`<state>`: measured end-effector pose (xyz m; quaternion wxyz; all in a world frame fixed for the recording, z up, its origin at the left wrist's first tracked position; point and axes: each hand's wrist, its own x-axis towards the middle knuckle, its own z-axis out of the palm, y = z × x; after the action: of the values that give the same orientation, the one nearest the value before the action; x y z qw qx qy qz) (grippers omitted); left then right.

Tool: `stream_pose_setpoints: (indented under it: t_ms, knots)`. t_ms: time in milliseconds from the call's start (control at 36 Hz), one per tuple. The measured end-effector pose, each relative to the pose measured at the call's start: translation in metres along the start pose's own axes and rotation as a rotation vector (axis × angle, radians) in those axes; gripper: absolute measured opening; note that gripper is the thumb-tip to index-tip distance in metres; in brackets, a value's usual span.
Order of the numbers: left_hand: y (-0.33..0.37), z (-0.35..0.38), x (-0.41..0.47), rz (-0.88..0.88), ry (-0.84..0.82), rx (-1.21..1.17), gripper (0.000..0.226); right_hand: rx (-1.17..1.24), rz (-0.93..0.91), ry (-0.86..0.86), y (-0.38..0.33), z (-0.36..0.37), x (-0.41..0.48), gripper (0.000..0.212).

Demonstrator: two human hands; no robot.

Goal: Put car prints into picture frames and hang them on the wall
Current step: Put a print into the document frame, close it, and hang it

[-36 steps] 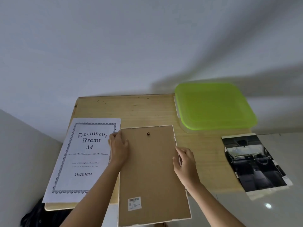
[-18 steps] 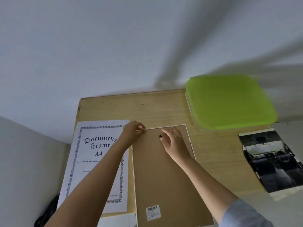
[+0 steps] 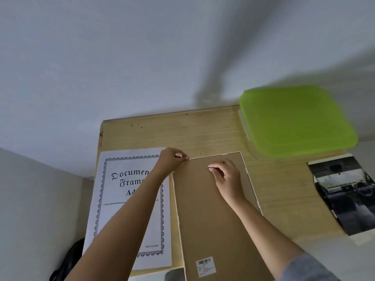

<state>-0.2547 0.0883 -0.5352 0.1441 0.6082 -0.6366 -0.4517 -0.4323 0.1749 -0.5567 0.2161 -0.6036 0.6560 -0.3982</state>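
A white picture frame (image 3: pixel 211 216) lies face down on the wooden table (image 3: pixel 182 130), showing its brown backing board with a barcode sticker. My left hand (image 3: pixel 172 161) pinches the frame's far left corner. My right hand (image 3: pixel 225 177) lies on the backing board near its top edge, fingers curled over the spot where the small metal hanger was; the hanger is hidden under them. A black-and-white car interior print (image 3: pixel 345 191) lies at the table's right edge, partly overhanging it.
A white "Document Frame A4" insert sheet (image 3: pixel 121 199) lies left of the frame. A lime-green plastic lid on a clear box (image 3: pixel 294 120) sits at the back right. A white wall rises behind the table. Something dark (image 3: pixel 67 262) lies below the table's left edge.
Both hands moved from the frame's sides up to its top end. The left now pinches the top left corner, and the right has settled over the hanger. The camera has shifted left.
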Motion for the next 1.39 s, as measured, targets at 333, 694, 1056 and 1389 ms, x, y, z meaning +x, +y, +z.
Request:
stream_pose_setpoints:
  t_ms: [333, 694, 1056, 1389]
  knots:
    - [-0.004, -0.015, -0.007, 0.008, -0.022, 0.068, 0.018, 0.009, -0.020, 0.031, -0.001, 0.004, -0.002, 0.015]
    - [-0.023, -0.030, -0.020, -0.048, 0.019, 0.047, 0.012, 0.004, -0.006, 0.038, -0.002, 0.002, -0.001, 0.018]
    - [-0.029, -0.026, -0.022, -0.024, 0.026, -0.051, 0.017, -0.007, -0.024, 0.068, -0.001, 0.000, -0.003, 0.022]
    - [-0.032, -0.024, -0.024, 0.000, 0.001, -0.075, 0.015, -0.019, -0.020, 0.062, 0.003, 0.001, -0.005, 0.022]
